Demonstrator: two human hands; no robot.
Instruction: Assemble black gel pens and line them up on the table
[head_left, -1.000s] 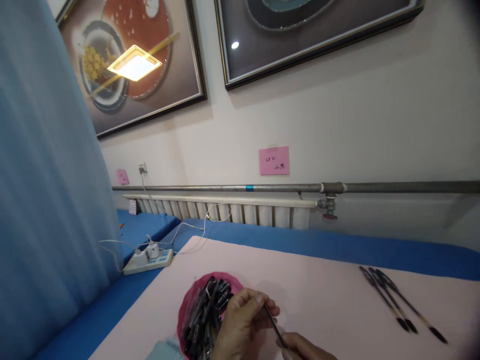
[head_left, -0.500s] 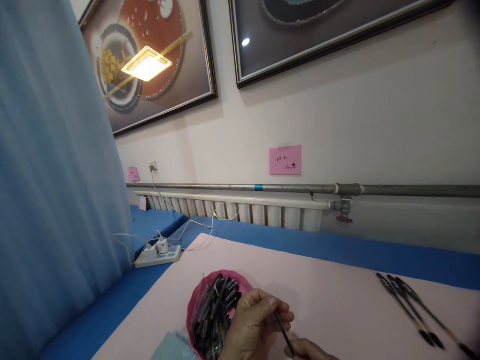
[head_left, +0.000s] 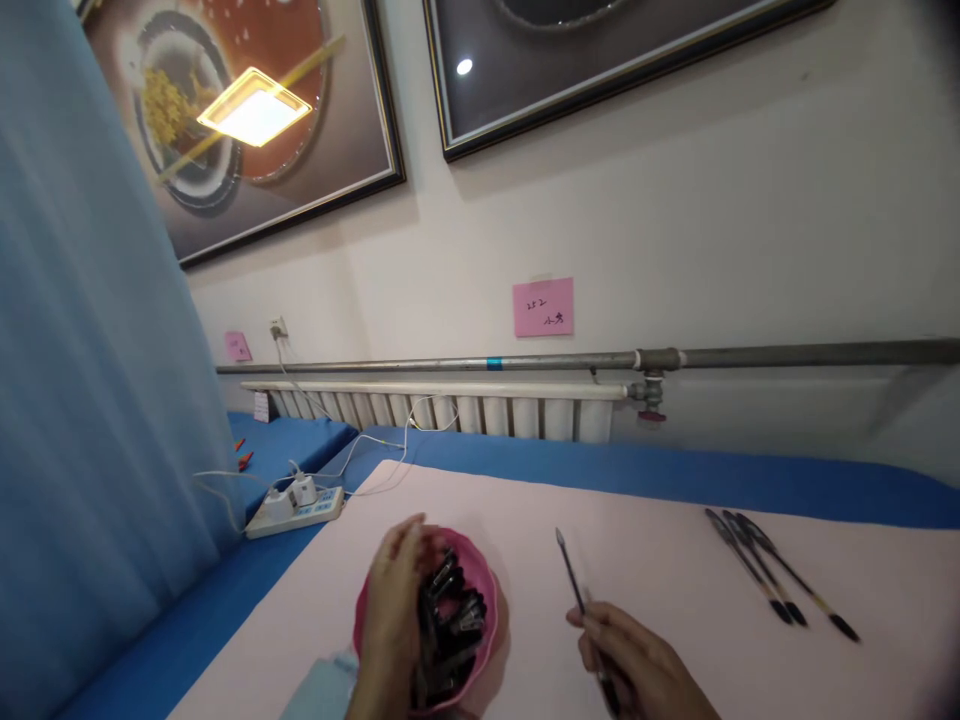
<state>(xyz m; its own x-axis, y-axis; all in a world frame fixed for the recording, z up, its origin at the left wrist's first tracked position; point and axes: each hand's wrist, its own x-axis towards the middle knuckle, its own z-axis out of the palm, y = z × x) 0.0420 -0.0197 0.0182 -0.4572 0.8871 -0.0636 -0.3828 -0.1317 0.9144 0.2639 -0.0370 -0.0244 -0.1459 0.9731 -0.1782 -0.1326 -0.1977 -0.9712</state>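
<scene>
My right hand [head_left: 637, 650] pinches a slim dark pen [head_left: 574, 585] between thumb and fingers. The pen slants up to the left, its pale pointed end at the top. My left hand [head_left: 394, 600] is over the left side of a pink scalloped basket [head_left: 491, 610], its fingers smeared by motion, so what they hold, if anything, does not show. Inside the basket lies a heap of black and clear pen parts [head_left: 457, 625], some with clips, partly hidden by my left hand and forearm.
Three slim dark pens [head_left: 780, 570] lie fanned out at the right on the pink sheet [head_left: 630, 530]. A white power strip [head_left: 296, 513] with plugs and cables sits at the left, near a blue curtain [head_left: 97, 400]. A light-blue piece [head_left: 319, 690] lies beside the basket.
My left hand has let go of the pen and moved left to the basket. My right hand now holds the pen alone, raised upright at a slant. The view has shifted to the right.
</scene>
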